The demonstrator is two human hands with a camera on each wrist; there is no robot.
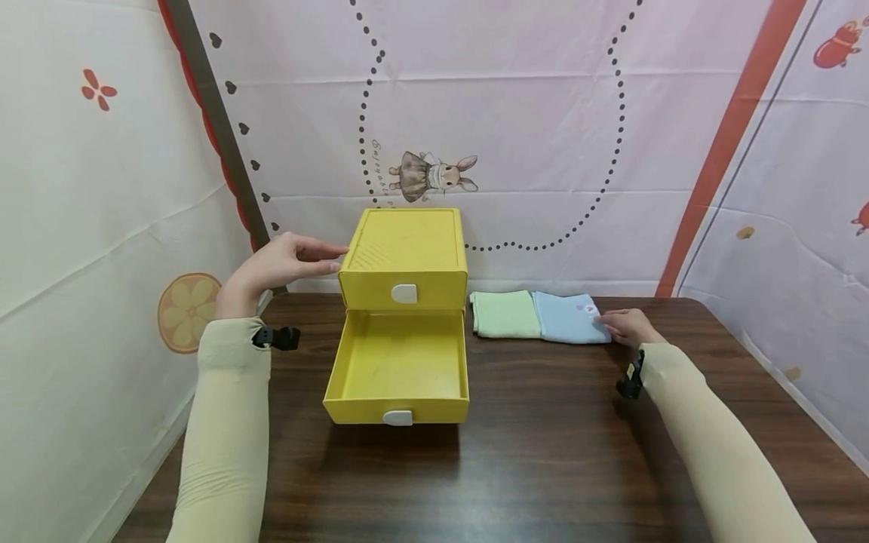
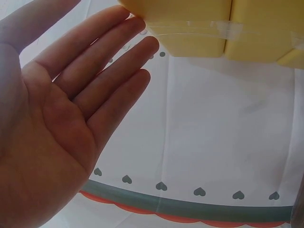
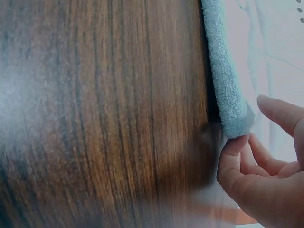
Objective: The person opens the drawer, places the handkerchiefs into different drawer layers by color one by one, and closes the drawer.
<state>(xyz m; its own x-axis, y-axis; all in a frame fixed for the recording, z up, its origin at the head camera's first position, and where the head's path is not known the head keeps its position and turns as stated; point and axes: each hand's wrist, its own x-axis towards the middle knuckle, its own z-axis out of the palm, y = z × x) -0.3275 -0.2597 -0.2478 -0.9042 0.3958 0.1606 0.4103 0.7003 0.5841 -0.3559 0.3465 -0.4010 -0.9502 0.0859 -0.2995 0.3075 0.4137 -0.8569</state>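
Observation:
A yellow two-drawer box (image 1: 405, 250) stands at the back of the dark wooden table (image 1: 543, 460). Its lower drawer (image 1: 434, 408) is pulled out and shows nothing inside; the upper one is closed. My left hand (image 1: 329, 258) reaches the box's upper left edge with straight fingers. In the left wrist view the flat palm (image 2: 71, 118) faces the camera and the fingertips touch the box (image 2: 199, 28). Right of the box lie a folded green towel (image 1: 505, 313) and a folded blue towel (image 1: 566, 317). My right hand (image 1: 621, 324) is at the blue towel's right edge; its thumb (image 3: 233, 147) touches the towel's corner (image 3: 228, 90), the index finger just apart.
Printed fabric walls close in the table on the left, back and right. Bare tabletop (image 3: 95, 118) stretches in front of the open drawer and the towels. A small black camera mount (image 1: 278, 337) sits on each sleeved wrist.

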